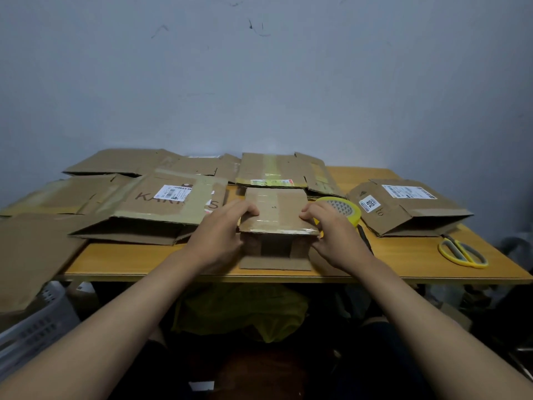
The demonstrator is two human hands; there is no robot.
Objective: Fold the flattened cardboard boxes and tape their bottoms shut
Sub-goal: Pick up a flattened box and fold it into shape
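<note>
Hands (277, 226) grip small corrugated cardbd box (278, 210).

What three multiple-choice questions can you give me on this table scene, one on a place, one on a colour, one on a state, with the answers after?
1. Where do the scissors lie?
A. on the table's right end
B. on the stack at left
C. in the white basket

2. What colour is the tape roll?
A. red
B. yellow
C. blue

3. What are the hands doing?
A. hanging idle
B. cutting tape
C. gripping the small box

Answers: A, they lie on bare wood at right; B, its rim is yellow; C, the left hand and right hand clasp the small box by its sides.
</note>
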